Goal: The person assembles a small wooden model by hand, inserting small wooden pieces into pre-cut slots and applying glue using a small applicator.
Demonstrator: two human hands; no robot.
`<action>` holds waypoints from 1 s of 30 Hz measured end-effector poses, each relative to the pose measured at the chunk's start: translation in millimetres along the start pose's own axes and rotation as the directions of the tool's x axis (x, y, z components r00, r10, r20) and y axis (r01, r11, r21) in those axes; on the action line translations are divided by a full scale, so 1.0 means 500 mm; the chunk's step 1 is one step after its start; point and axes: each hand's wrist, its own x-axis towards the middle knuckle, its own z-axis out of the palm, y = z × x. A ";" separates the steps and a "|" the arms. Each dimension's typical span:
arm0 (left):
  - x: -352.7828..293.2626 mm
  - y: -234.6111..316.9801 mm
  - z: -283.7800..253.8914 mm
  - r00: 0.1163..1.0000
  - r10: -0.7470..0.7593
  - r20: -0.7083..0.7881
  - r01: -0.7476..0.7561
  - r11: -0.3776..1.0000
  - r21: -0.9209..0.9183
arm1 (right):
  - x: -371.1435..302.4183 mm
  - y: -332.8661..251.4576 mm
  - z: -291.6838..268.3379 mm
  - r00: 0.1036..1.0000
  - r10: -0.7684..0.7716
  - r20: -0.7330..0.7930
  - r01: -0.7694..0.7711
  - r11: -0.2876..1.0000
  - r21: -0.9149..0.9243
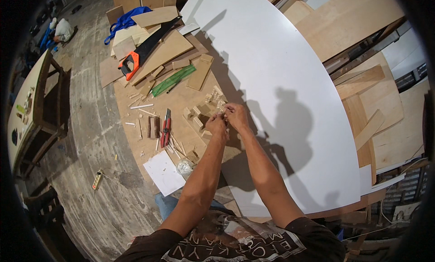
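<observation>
My left hand (pixel 217 124) and my right hand (pixel 236 115) are close together over the workbench, fingers pinched. Whatever is between the fingertips is too small and hidden to make out. Right beside them, a group of small wooden blocks (pixel 198 123) stands on a flat wooden board. A wooden piece with rows of small holes (pixel 216 94) lies just beyond my fingertips. To the left of my hands is a red utility knife (pixel 166 128), among thin pale sticks (pixel 147 112) and offcuts. A brown wooden piece (pixel 154 127) lies next to the knife.
A handsaw with an orange handle (pixel 130 65) rests on stacked boards at the far left. Nearer lie a green strip (pixel 174 80), a white paper sheet (pixel 164 172) and a clear plastic bag (pixel 185 167). A large white panel (pixel 272 44) spans the right. A person (pixel 65 31) crouches far left.
</observation>
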 end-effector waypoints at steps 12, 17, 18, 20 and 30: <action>0.014 0.010 -0.019 0.999 -0.013 0.050 0.013 1.000 0.006 | -0.001 -0.018 0.012 0.994 -0.104 -0.035 0.102 0.993 -0.054; -0.005 0.007 0.000 0.999 -0.019 0.036 0.020 1.000 -0.017 | 0.000 0.000 -0.001 0.992 -0.123 -0.036 0.120 0.991 -0.059; -0.005 0.008 -0.001 0.999 -0.020 0.036 0.021 1.000 -0.021 | 0.000 0.000 0.001 0.990 -0.134 -0.033 0.132 0.990 -0.054; -0.014 0.004 0.008 0.999 -0.035 0.019 0.035 0.999 -0.020 | 0.002 0.013 -0.005 0.994 -0.102 -0.038 0.100 0.994 -0.044; -0.013 -0.002 -0.024 0.995 -0.031 0.095 0.030 1.000 0.008 | -0.023 -0.061 -0.011 0.998 0.061 0.032 -0.063 0.995 0.073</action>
